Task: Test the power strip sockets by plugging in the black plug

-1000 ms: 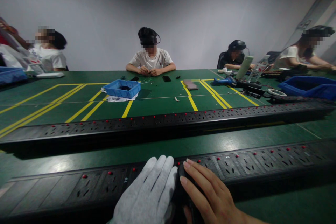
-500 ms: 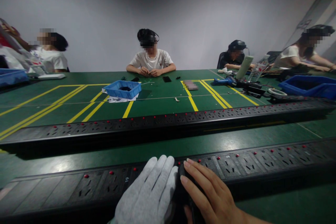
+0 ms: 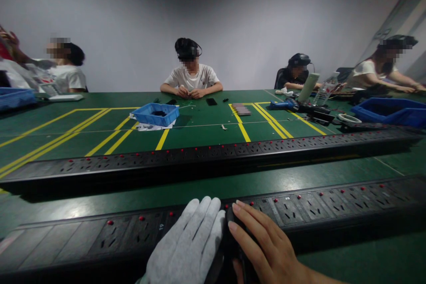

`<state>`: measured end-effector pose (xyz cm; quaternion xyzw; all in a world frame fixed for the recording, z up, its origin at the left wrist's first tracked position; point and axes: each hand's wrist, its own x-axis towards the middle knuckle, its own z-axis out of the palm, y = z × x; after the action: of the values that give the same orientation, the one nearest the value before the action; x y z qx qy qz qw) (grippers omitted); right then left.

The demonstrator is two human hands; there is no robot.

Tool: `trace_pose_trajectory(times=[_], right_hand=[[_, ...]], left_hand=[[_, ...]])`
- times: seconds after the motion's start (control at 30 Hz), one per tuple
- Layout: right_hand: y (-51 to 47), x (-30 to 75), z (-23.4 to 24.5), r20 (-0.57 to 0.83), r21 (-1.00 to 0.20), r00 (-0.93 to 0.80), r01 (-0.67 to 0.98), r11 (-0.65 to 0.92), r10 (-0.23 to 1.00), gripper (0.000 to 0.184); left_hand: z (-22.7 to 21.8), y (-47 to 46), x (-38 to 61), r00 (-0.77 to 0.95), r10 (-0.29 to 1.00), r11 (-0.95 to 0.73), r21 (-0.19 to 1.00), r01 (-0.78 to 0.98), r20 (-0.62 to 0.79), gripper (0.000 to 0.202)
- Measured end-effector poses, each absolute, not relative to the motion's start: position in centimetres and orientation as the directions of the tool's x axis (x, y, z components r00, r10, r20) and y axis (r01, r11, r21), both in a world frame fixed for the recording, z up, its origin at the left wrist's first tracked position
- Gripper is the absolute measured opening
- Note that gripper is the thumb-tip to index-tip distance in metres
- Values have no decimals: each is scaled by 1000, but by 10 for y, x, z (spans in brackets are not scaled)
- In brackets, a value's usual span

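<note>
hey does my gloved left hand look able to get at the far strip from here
Probably yes: the left hand lies over the near strip, pointing toward the far strip, with only green tabletop visible between them.

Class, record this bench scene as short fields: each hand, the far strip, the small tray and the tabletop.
Left hand: gloved, fingers extended over the near power strip
Right hand: bare, closed around a dark object, mostly hidden
Far power strip: beyond the near one, red dots along it
Small blue tray: on white paper, dark items inside
Tabletop: green, marked with yellow lines
</note>
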<state>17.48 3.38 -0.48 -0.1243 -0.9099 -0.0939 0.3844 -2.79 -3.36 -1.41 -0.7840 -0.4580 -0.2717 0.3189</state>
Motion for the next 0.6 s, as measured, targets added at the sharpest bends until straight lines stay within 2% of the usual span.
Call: trace_pose_trajectory(times=[0.3, 0.6], right_hand=[[39, 176, -4, 735, 156, -671, 307, 939, 98, 36], [37, 175, -6, 729, 116, -673, 303, 946, 127, 37]], left_hand=[[-32, -25, -30, 439, 529, -344, -289, 893, 727, 36], [-40, -28, -32, 447, 548, -330, -308, 892, 707, 40]])
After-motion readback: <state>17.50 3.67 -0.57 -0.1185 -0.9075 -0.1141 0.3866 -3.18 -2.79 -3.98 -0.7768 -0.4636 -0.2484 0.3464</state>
